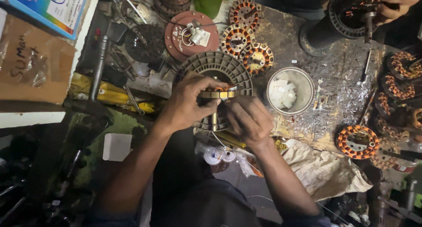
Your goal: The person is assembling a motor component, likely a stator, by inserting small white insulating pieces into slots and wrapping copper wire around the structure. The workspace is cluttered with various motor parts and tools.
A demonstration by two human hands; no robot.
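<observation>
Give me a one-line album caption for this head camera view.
Left hand and right hand grip a round metal stator core over a grey ribbed fan housing on a cluttered workbench.

Count on the table point(307, 38): three loose copper-wound stators grouped at top centre point(245, 38). One round metal bowl point(291, 90) holding white pieces. One brown round cover plate point(191, 36). One ribbed grey housing point(215, 69). One orange-wound stator at right point(357, 141). Further wound stators stacked at far right point(398, 77); exact number cannot be determined.
</observation>
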